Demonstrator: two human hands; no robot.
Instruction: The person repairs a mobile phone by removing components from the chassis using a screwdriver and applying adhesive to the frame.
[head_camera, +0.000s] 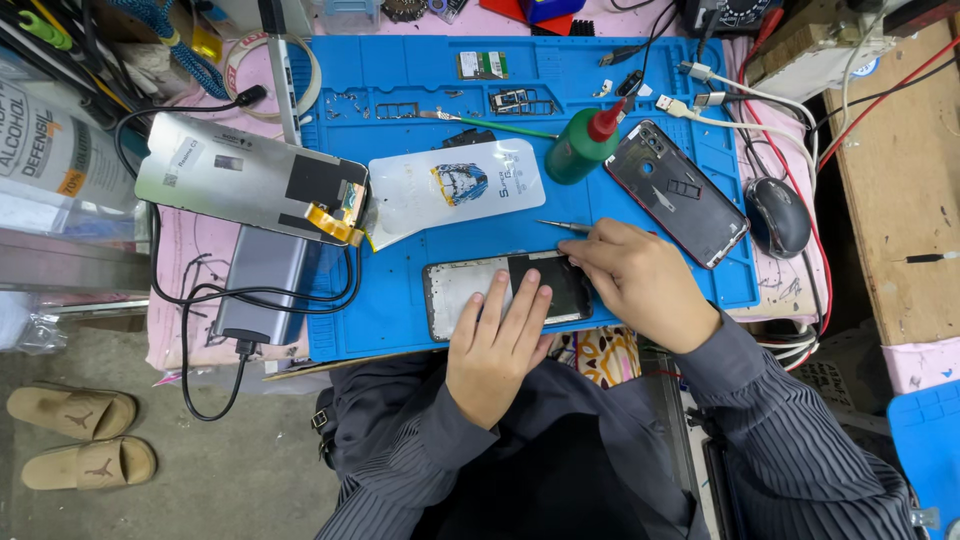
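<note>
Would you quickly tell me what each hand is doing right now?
Left hand: open, fingers flat on the phone panel.
Right hand: closed on a thin metal tool, its fingers on the same panel.

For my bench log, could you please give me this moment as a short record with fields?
Surface: blue work mat
Left hand: flat on the opened phone, fingers spread
Right hand: at the phone's right end, holding a thin metal tool
Nearby: green bottle with red tip, red-edged phone frame, silver screen panel, black mouse
</note>
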